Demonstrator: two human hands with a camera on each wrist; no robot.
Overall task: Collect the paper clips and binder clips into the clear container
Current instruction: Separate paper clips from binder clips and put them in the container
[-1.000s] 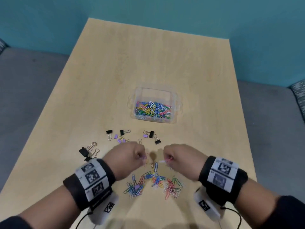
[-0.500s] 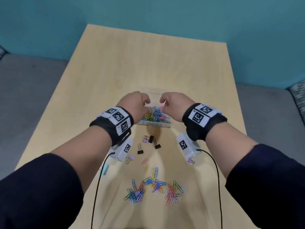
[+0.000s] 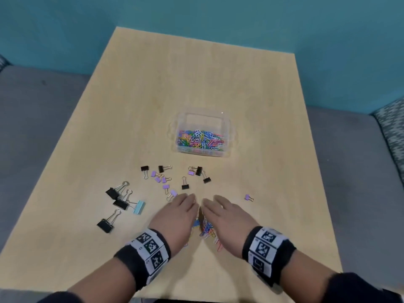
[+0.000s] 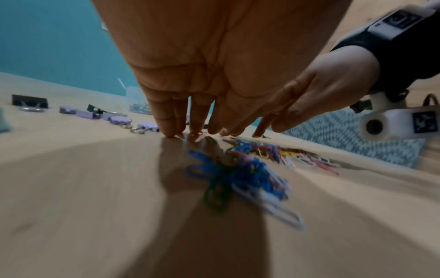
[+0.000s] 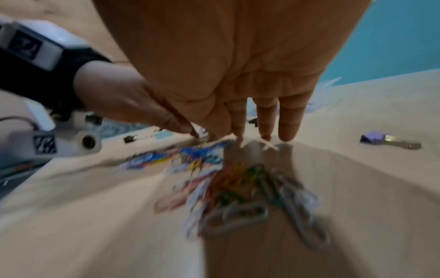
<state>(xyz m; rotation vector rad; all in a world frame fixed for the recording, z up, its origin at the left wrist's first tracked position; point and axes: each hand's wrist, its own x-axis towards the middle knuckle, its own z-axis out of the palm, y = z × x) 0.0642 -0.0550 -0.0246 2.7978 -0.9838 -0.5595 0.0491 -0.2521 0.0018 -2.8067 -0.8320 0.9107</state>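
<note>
The clear container point(image 3: 227, 127) stands mid-table with many coloured paper clips inside. A loose pile of coloured paper clips point(image 3: 206, 229) lies near the front edge, mostly hidden under my two hands. My left hand point(image 3: 178, 212) and right hand point(image 3: 220, 215) lie palm down side by side over that pile, fingers straight, fingertips touching the table. The left wrist view shows the paper clips point(image 4: 238, 175) under the palm of my left hand point(image 4: 190, 120). The right wrist view shows more paper clips point(image 5: 238, 188) below my right hand point(image 5: 257, 120). Neither hand holds anything.
Small black and purple binder clips point(image 3: 166, 177) are scattered between the hands and the container. Larger black binder clips point(image 3: 113, 193) and a light blue one point(image 3: 138, 207) lie to the left. One purple binder clip point(image 3: 248, 197) sits alone to the right.
Both hands were pinching clips, went forward over the container half a second ago, and have come back to the front pile with straight fingers and nothing in them.
</note>
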